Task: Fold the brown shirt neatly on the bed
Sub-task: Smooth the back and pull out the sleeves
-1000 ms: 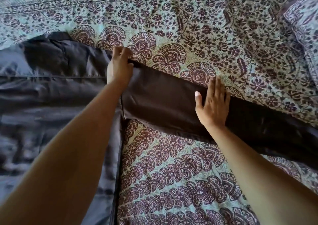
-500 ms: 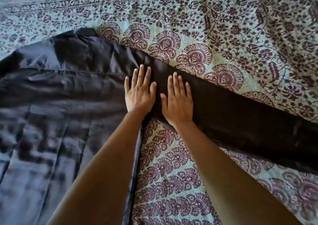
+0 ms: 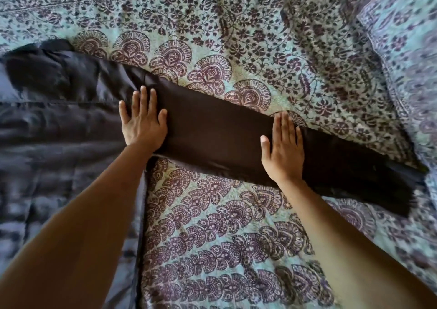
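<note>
Both palms are down flat on the shirt (image 3: 59,131), fingers straight and close together, pressing rather than gripping anything. Half a second ago they sat side by side at the shoulder seam. Now my left hand (image 3: 143,119) stays there, near the centre of my view, while my right hand (image 3: 283,148) has slid out along the sleeve (image 3: 212,138) toward 4 o'clock, so a long bare stretch of cloth lies between them. That stretch looks smooth, with no ridges I can see, which I take to mean the stroke has done its work on this part of the sleeve. The shirt's body spreads over the bed (image 3: 212,237) from the centre out to 9 o'clock and shows soft wrinkles. The sleeve runs straight off it to the cuff (image 3: 399,190) at about 4 o'clock, beyond my right fingertips. Nothing is folded yet, as far as I can judge: the sleeve is laid out, not turned in. I reckon the flattening on this side is nearly finished, with only the part past my right hand left to smooth. The next move would be bringing the sleeve across the body toward 9 o'clock. The cloth looks slippery, so it may slide as I lift.
</note>
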